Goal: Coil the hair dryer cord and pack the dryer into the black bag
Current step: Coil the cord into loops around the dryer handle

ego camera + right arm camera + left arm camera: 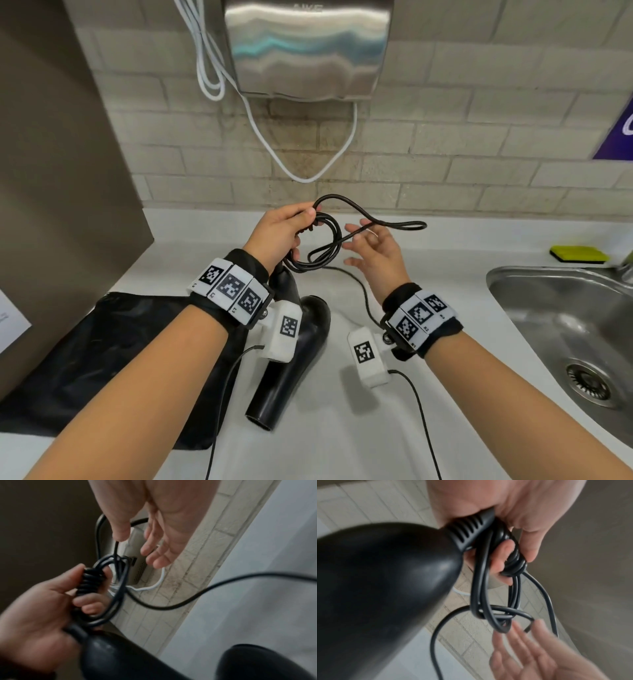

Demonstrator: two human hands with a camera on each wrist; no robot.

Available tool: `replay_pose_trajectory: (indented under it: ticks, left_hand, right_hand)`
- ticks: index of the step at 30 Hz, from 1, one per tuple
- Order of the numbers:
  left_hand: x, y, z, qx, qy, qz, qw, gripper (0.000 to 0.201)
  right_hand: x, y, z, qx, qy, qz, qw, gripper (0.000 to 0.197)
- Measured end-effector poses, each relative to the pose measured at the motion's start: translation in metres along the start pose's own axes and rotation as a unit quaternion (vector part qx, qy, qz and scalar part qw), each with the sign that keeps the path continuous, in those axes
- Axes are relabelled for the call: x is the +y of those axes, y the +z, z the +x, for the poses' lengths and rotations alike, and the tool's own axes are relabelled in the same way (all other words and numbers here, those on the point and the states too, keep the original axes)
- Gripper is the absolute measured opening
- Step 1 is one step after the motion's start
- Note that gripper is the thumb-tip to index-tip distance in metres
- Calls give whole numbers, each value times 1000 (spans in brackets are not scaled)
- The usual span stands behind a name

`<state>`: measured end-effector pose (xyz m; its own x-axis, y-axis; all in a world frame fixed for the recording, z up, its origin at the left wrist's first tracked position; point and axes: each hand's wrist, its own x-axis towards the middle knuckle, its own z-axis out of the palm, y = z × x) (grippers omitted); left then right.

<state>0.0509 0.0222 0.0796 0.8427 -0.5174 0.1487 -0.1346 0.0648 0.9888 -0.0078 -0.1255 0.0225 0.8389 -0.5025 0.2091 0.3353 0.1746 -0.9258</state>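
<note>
The black hair dryer (291, 359) lies nozzle toward me on the white counter (428, 274), partly over the black bag (102, 359) at the left. My left hand (284, 226) grips several loops of the black cord (322, 253) together with the end of the dryer's handle (471, 530). A loose loop of the cord reaches right past my right hand (371, 248). That hand is held beside the coil with fingers spread and relaxed, the cord running by its thumb (120, 531). In the left wrist view the bunched loops (515, 561) sit under my curled fingers.
A steel sink (565, 325) lies at the right, with a yellow sponge (579, 254) behind it. A metal hand dryer (308, 51) with white cables (305, 171) hangs on the tiled wall. A brown panel (61, 171) stands at the left.
</note>
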Motion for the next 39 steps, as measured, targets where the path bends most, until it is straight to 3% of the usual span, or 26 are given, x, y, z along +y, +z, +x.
replay_pose_trajectory:
  ticks: [6,9,13,16,19,21,24,27,31,33,34,37,39]
  left_hand:
    - [-1,11,0,-31,-20,-5,999,25]
    - [1,11,0,-22,-19,-2,1000,24]
    - [-2,7,-1,-12,-9,34,999,14]
    - [-4,9,0,22,3,17,1000,11]
    - [-5,7,2,50,2,-22,999,13]
    - [-5,5,2,46,3,-34,998,14]
    - [-5,4,-2,39,4,-42,998,16]
    - [-3,4,-4,48,4,-63,997,16]
    - [0,6,-4,46,-7,-104,993,17]
    - [0,8,-3,41,-8,-101,994,18]
    - [-2,9,-3,38,-9,-97,995,17]
    - [-5,14,-3,26,-4,-85,996,17]
    - [-5,16,-3,24,6,-67,997,18]
  right_hand:
    - [-1,24,-2,-55,-79,-54,994,24]
    - [2,29,-4,-94,-62,-59,992,23]
    - [10,22,-4,-133,-49,-192,971,29]
    - [12,17,-3,-131,-40,-228,964,24]
    - [19,11,-13,-182,-47,-256,948,14]
    - [32,6,-19,-195,-40,-289,936,29]
    - [53,-2,-14,-150,5,-339,929,16]
    - [68,-12,-3,-106,55,-395,911,19]
    - [82,-29,3,-51,185,-501,844,22]
    - [75,-29,-1,-14,195,-553,810,25]
    - [70,-26,-1,-7,172,-537,826,27]
    - [44,-14,-3,2,96,-345,934,31]
    - [21,-5,-9,39,4,-230,972,30]
